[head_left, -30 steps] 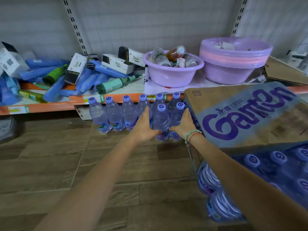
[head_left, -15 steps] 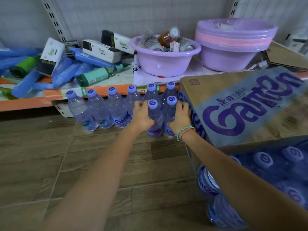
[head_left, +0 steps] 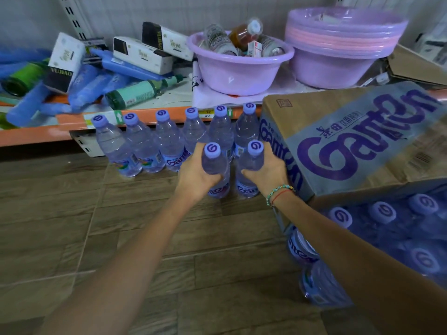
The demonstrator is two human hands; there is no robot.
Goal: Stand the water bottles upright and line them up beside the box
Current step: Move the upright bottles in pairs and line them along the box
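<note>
Both hands have drawn slightly toward the camera since the earlier frame, each now clear of the back row. Left hand [head_left: 197,176] wraps one water bottle [head_left: 215,172]; right hand [head_left: 267,174] wraps a second bottle [head_left: 250,170]. Both stand upright on the floor [head_left: 145,226], starting a front row just beside the box [head_left: 350,141]. Back row of six [head_left: 169,139] already upright against the shelf edge. More bottles [head_left: 387,228] remain packed at right; task judged partly done.

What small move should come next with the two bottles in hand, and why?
Probably let go and reach for more. The left hand and right hand each grip an upright bottle on the floor, beside the box, starting a second row before the back row.
</note>
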